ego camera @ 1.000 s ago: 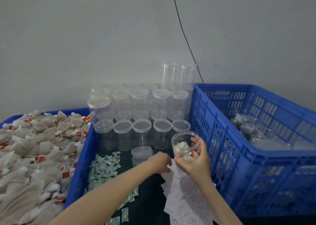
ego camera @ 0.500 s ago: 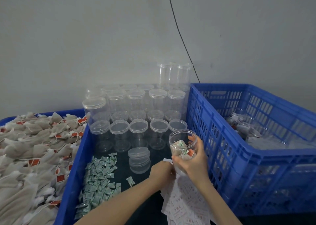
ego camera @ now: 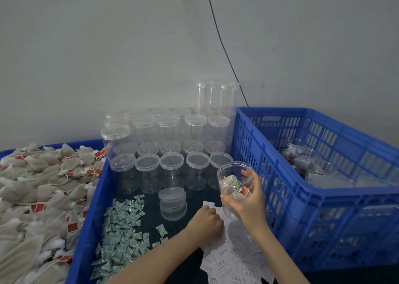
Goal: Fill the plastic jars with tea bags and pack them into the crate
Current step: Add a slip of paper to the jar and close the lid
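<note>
My right hand [ego camera: 248,201] grips an open clear plastic jar [ego camera: 233,175] holding tea bags and a small green sachet, lifted just above the dark table beside the blue crate [ego camera: 280,188]. My left hand [ego camera: 206,221] rests curled on a spread of white paper labels [ego camera: 233,260], its fingertips on one label; whether it pinches that label I cannot tell. Several filled jars [ego camera: 302,156] lie inside the crate. A heap of tea bags [ego camera: 38,186] with red tags fills the blue bin at left.
Rows of lidded empty jars [ego camera: 172,149] stand stacked at the back against the wall. A short stack of loose lids [ego camera: 172,203] sits near my left hand. Green-white sachets [ego camera: 123,232] lie scattered beside the bin's blue edge [ego camera: 92,219].
My right hand has raised the jar slightly and shifted it toward the crate. My left hand has drawn back down onto the labels. The camera has drifted a little.
</note>
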### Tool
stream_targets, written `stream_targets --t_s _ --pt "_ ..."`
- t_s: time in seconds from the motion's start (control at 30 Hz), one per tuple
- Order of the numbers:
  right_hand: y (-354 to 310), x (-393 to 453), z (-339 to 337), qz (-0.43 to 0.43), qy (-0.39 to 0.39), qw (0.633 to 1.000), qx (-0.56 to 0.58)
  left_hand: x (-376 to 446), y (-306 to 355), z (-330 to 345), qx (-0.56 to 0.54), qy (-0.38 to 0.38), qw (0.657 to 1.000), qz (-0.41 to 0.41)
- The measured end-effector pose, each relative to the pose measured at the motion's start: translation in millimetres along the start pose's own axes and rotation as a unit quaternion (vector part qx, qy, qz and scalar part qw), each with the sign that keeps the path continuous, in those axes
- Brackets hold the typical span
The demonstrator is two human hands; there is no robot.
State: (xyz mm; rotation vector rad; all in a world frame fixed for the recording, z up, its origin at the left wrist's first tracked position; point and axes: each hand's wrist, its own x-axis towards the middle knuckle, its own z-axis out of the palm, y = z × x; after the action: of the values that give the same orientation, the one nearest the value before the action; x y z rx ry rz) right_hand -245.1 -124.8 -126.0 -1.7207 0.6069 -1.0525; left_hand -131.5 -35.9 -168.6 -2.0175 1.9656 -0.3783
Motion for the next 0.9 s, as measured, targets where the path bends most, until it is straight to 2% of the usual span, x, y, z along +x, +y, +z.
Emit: stream_targets --t_s 0.1,0.23,0.4,0.57,0.67,0.73,0.8,0.9 --pt "-1 0 -1 -0.001 0.000 1.000 -0.002 -4 4 7 0.038 0.033 0.999 0.011" --pt "-1 -1 -2 -0.003 -0.006 1.000 -0.006 -8 0 2 0.050 0.036 0.998 -0.006" --pt "0 -2 -3 -0.002 -0.011 1.000 -0.006 -17 -18 -15 0.051 0.064 0.995 -0.054" --pt "5 -2 0 0.014 -0.010 1.000 -0.012 -26 -54 -46 -0.008 0.188 0.972 -0.140" --pt "8 -2 5 0.020 -0.020 1.000 -0.014 -30 -75 -74 -0.077 0.305 0.925 -0.215" --pt "8 -3 11 0.031 -0.028 0.999 -0.015 -32 -83 -90 -0.116 0.387 0.884 -0.236" --pt "5 -4 16 0.041 -0.036 0.998 -0.011 -33 -84 -102 -0.130 0.459 0.854 -0.207" --pt "1 -7 22 0.044 -0.041 0.998 -0.013 -33 -76 -112 -0.129 0.477 0.861 -0.118"
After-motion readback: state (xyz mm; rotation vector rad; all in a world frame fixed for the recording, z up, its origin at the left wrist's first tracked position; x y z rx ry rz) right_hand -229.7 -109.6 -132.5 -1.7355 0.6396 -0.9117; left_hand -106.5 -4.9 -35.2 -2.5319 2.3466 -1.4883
